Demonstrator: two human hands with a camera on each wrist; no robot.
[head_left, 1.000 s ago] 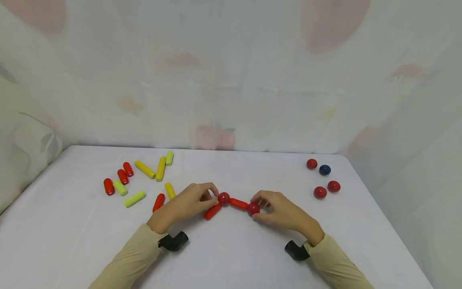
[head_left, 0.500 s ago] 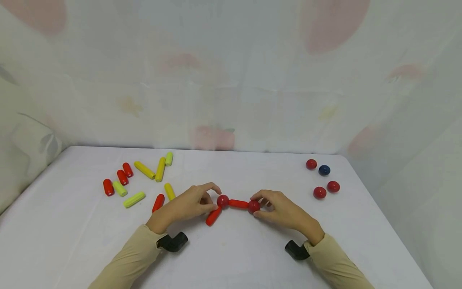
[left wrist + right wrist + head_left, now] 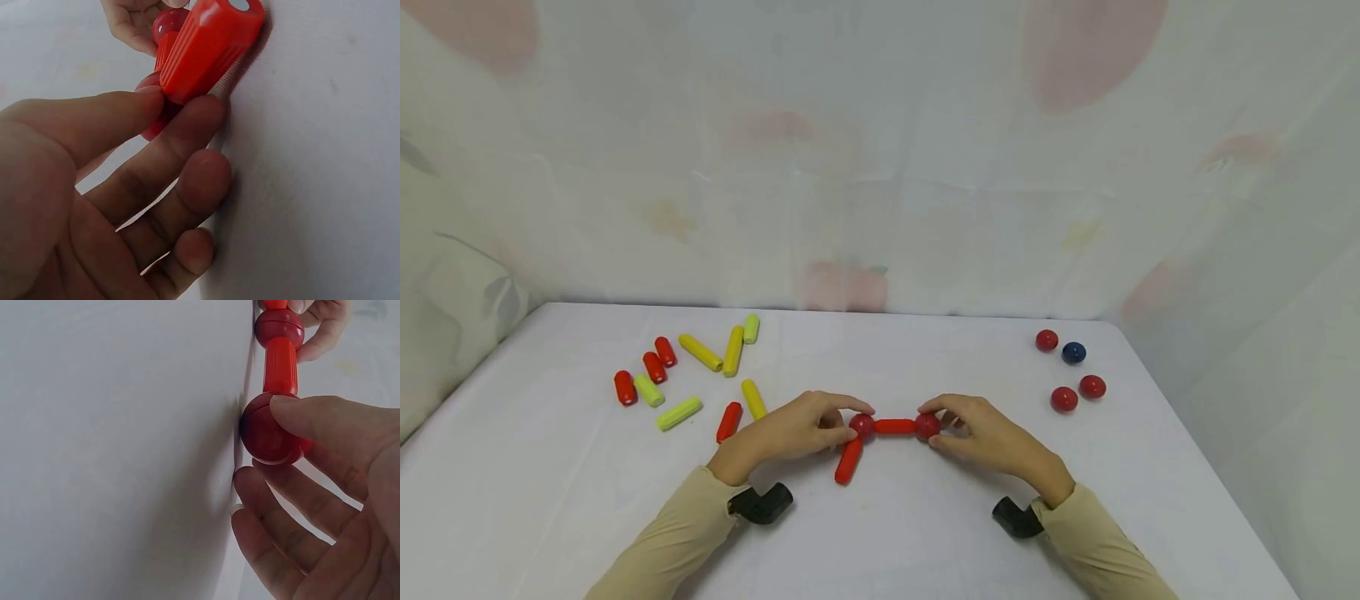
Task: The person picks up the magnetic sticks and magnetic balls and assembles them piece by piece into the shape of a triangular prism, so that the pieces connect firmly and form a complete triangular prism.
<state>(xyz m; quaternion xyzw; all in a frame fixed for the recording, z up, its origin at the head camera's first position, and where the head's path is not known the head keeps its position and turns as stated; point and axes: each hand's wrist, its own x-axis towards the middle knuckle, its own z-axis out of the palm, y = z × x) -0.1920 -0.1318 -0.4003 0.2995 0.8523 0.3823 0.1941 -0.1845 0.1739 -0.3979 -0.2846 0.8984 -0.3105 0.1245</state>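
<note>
Two red balls and two red rods lie joined on the white table. A straight red rod [image 3: 895,427] links the left red ball [image 3: 862,427] to the right red ball [image 3: 272,431]. From the left ball a second red rod [image 3: 848,462] slants toward the near side; its free end shows a silvery disc in the left wrist view. My left hand [image 3: 805,427] pinches the left ball between thumb and forefinger, the thumb close to where the second rod joins. With thumb and fingers, my right hand [image 3: 981,429] holds the right ball.
Loose red rods [image 3: 654,367], yellow rods [image 3: 733,351] and pale green rods [image 3: 679,413] lie on the table's left side. Several red balls [image 3: 1064,400] and a blue ball [image 3: 1073,352] sit at the right. A patterned cloth [image 3: 880,167] hangs behind the table.
The left ball has come slightly nearer, levelling the linking rod. The second rod has swung toward the near side. My left forefinger has closed onto the ball; my right hand stays almost still.
</note>
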